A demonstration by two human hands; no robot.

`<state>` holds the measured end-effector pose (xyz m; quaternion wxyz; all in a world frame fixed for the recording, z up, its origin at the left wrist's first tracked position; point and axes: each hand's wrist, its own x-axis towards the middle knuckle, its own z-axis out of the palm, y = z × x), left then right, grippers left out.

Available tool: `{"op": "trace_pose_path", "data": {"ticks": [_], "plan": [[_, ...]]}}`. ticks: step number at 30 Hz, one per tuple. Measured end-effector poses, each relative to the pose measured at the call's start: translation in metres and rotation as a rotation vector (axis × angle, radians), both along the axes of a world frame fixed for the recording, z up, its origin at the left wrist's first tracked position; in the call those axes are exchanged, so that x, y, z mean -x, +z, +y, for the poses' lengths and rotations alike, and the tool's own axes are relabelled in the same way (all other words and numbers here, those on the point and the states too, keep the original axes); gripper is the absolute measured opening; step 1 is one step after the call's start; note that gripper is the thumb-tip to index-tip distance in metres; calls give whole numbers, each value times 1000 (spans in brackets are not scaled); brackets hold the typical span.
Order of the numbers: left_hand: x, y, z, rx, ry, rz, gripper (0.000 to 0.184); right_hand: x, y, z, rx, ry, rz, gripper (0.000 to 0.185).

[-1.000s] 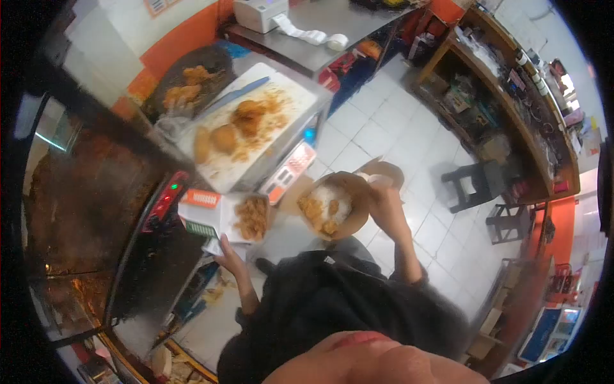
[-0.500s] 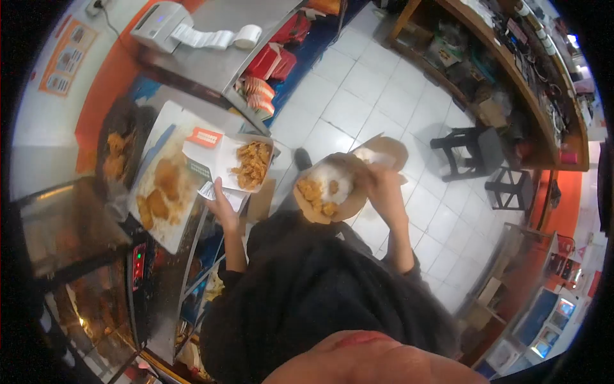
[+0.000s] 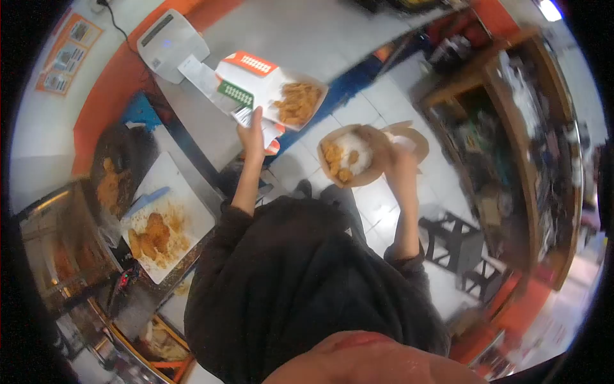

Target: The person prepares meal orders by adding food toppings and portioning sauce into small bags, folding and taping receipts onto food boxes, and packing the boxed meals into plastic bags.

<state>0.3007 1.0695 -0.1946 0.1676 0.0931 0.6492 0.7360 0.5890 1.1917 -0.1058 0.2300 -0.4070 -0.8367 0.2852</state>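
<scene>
My left hand [image 3: 251, 137] grips an open white takeaway box [image 3: 265, 88] with orange and green printed flaps. Pieces of fried chicken [image 3: 297, 104] fill its tray, and a small printed label [image 3: 243, 115] shows by my thumb. On the other side, my right hand [image 3: 401, 169] is closed on a brown paper takeaway box [image 3: 376, 157], its lid folded back. Inside lie white rice [image 3: 359, 148] and crispy chicken pieces [image 3: 335, 160]. The right fingertips are blurred and partly hidden by the cardboard.
A label printer [image 3: 173, 45] with a paper strip stands on the metal counter [image 3: 307, 32]. To the lower left, a white cutting board [image 3: 199, 217] bears fried chicken [image 3: 153, 237] and a blue-handled utensil [image 3: 148, 200]. Black stools [image 3: 451, 243] and a wooden shelf [image 3: 531, 153] are at right.
My view has turned toward the counter. The white box has moved up and right, over the counter's edge near the printer. The brown box has shifted slightly up and right, still held.
</scene>
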Motion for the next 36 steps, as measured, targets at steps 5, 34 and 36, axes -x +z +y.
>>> {"op": "trace_pose_path", "data": {"ticks": [5, 34, 36], "plan": [[59, -48, 105, 199, 110, 98, 33, 97, -10, 157, -61, 151, 39, 18], [47, 37, 460, 963, -357, 704, 38, 170, -155, 473, 211, 627, 18, 30], [58, 19, 463, 998, -443, 848, 32, 160, -157, 465, -4, 649, 7, 30]]}}
